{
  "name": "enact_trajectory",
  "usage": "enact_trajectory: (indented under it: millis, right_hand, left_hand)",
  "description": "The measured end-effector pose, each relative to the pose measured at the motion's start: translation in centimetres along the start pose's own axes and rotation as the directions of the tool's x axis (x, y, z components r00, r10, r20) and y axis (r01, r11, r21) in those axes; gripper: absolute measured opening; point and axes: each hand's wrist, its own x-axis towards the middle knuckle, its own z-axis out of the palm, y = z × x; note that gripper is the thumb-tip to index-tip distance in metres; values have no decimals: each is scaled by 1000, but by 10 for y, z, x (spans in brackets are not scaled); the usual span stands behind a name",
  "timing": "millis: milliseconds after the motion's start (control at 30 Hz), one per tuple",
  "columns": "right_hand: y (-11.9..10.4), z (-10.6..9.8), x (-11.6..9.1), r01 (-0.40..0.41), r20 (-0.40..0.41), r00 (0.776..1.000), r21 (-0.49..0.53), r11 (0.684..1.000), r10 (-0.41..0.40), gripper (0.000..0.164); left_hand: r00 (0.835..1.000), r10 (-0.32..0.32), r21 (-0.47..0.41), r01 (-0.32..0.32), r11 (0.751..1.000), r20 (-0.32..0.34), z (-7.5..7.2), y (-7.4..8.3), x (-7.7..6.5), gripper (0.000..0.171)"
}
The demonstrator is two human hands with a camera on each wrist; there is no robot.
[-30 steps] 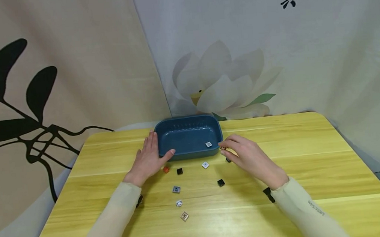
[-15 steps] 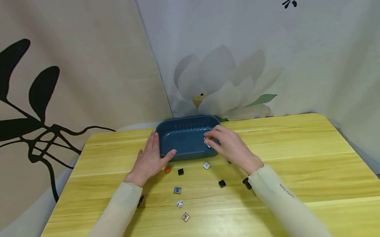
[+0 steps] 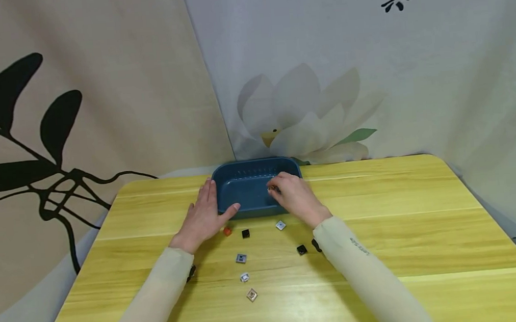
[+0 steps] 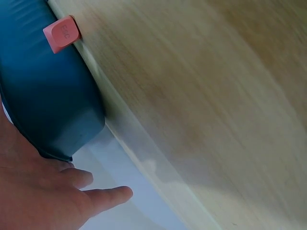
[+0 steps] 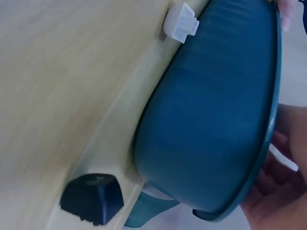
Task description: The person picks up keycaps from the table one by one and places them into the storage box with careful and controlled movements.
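A blue tray (image 3: 253,212) stands at the table's back edge. My left hand (image 3: 200,219) rests on its left end, fingers straight and thumb over the near rim. Reaching over the near right rim, my right hand (image 3: 295,194) pinches a small keycap (image 3: 273,188) inside the tray, mostly hidden by the fingers. In the left wrist view a red Esc keycap (image 4: 62,34) lies before the tray. A white keycap (image 5: 180,24) and a black keycap (image 5: 93,199) lie near the tray in the right wrist view.
Several loose keycaps lie on the wooden table (image 3: 408,250), among them a black keycap (image 3: 301,249), a grey keycap (image 3: 241,258), a white keycap (image 3: 244,277) and a brownish keycap (image 3: 252,295). A printed curtain (image 3: 141,89) hangs behind the table.
My right hand has moved left from beside the tray's right end to inside it, carrying the keycap. A white keycap in the tray is now hidden by that hand. My left hand stays put.
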Motion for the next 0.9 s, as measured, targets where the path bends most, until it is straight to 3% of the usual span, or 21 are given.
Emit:
enact_trajectory:
  millis: [133, 600, 767, 900]
  right_hand:
    - [-2, 3, 5, -34, -13, 999, -6, 999, 34, 17]
    - [-5, 16, 17, -85, 77, 993, -4, 996, 85, 14]
    - [-6, 15, 19, -105, 92, 990, -5, 994, 105, 24]
    - [-5, 13, 18, -105, 57, 993, 16, 994, 104, 35]
  left_hand:
    - [1000, 4, -8, -4, 1000, 0, -1, 0, 0, 116]
    - [1000, 7, 7, -7, 1000, 13, -2, -1, -1, 115]
    - [1000, 9, 2, -9, 1000, 10, -2, -2, 0, 115]
    - [1000, 9, 1, -9, 1000, 7, -2, -2, 0, 115]
